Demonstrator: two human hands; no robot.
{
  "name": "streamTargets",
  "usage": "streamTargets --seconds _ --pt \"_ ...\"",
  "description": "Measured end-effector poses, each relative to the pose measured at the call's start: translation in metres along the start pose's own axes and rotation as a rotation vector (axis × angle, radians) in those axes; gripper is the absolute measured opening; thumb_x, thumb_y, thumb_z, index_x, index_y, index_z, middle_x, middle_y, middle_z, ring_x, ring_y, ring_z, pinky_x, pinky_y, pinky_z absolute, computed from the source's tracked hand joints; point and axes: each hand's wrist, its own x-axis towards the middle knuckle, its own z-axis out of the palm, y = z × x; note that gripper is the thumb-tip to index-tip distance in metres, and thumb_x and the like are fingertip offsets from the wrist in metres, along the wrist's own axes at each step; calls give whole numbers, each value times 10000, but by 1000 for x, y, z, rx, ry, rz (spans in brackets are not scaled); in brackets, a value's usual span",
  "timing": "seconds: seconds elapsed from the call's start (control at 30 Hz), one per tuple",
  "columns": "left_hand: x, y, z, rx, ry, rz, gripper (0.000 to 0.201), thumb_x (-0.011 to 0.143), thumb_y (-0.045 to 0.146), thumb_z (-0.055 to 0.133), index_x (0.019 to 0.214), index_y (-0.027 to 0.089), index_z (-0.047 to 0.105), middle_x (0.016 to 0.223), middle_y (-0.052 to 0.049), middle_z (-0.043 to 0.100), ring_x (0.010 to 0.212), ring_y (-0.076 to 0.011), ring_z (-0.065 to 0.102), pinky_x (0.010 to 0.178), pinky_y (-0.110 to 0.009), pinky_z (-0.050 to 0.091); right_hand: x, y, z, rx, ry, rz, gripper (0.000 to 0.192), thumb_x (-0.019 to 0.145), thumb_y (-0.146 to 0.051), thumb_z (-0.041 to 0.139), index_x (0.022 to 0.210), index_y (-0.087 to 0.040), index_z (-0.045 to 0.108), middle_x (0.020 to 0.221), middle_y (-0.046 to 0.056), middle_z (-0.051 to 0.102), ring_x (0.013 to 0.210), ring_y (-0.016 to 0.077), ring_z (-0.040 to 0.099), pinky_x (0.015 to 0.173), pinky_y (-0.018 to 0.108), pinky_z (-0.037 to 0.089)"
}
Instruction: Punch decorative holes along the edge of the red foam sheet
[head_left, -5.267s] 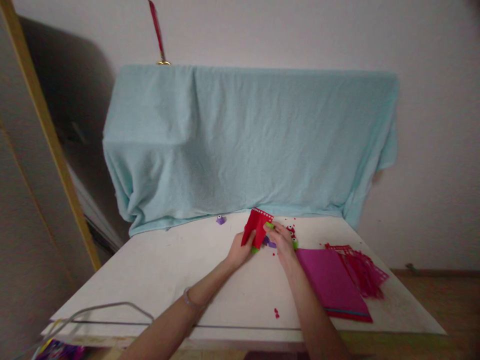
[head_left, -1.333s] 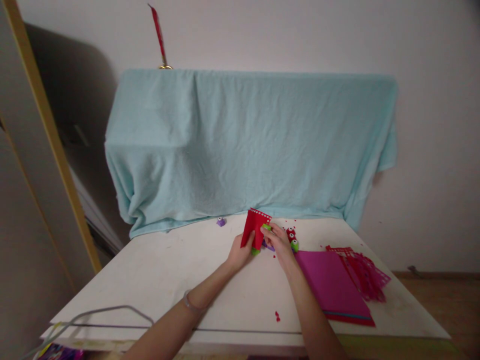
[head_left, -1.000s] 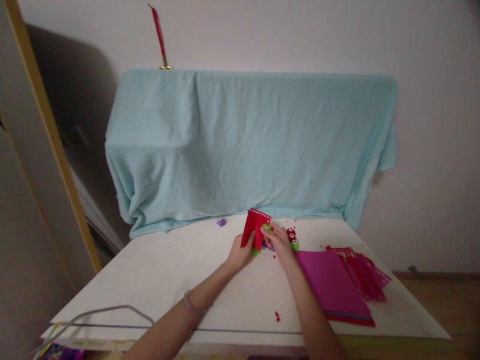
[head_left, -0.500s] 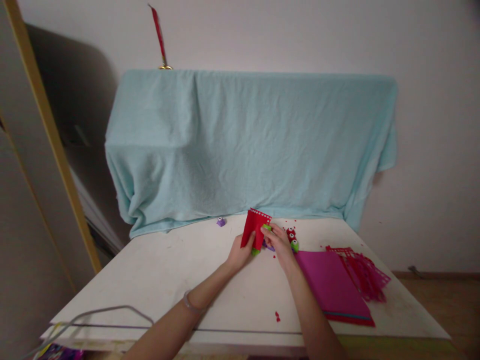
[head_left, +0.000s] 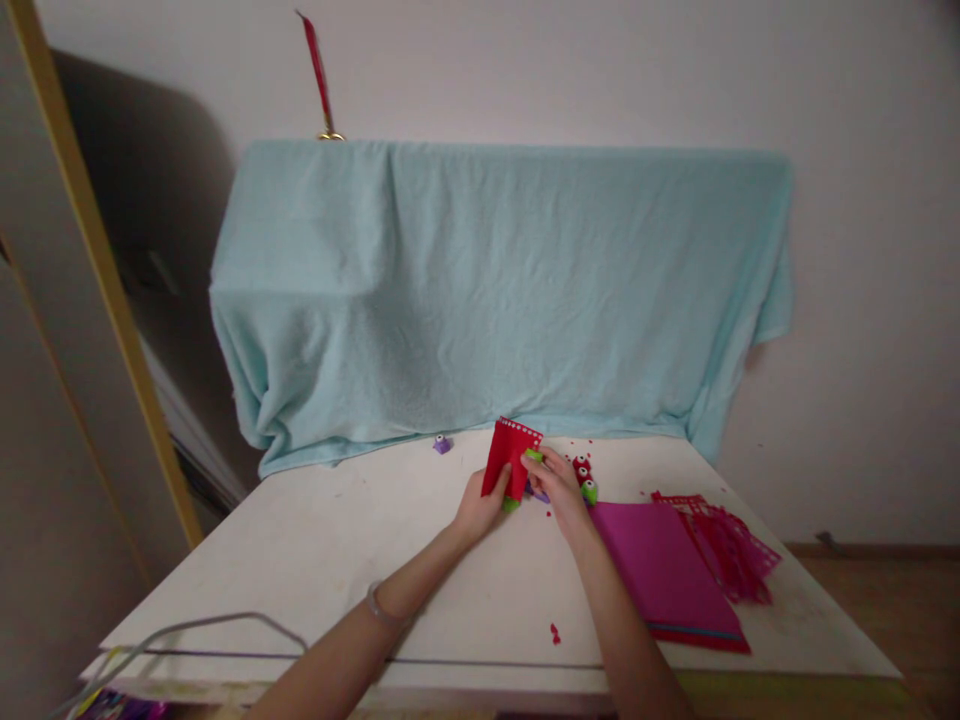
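My left hand [head_left: 480, 507] holds a piece of red paper [head_left: 506, 455] upright above the table, thumb across its front. A row of small punched holes runs along the paper's top edge. My right hand [head_left: 556, 485] is closed on a small green craft punch [head_left: 533, 455] at the paper's right edge. Another bit of green [head_left: 511, 505] shows below the paper, by my left fingers; I cannot tell what it is. Behind my right hand lie red punches [head_left: 583, 468] and a green punch [head_left: 589, 491] with round white tops. A purple piece [head_left: 536, 492] is partly hidden there.
A purple punch [head_left: 441, 444] stands near the table's back edge. At right lies a stack of magenta sheets [head_left: 660, 560], with punched paper scraps [head_left: 731, 550] beside it. Red paper bits [head_left: 555, 633] lie in front. A grey cable [head_left: 217, 618] crosses the front left. A blue cloth [head_left: 510, 290] hangs behind.
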Motion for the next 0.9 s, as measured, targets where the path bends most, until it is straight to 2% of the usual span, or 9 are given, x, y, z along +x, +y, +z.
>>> streamTargets --seconds 0.6,0.9 --pt "-1 6 -1 -10 8 -10 511 856 579 492 825 108 689 736 -93 708 716 -221 641 670 -292 496 -1 -2 1 -5 27 20 390 657 -452 790 863 -192 584 535 -64 501 420 70 372 402 204 261" --pt "0 1 0 -8 -2 -25 534 859 585 480 853 92 685 742 -92 704 712 -213 633 653 -286 489 -2 -3 2 -5 35 5 382 655 -438 792 867 -193 591 552 -67 503 420 64 371 407 203 263"
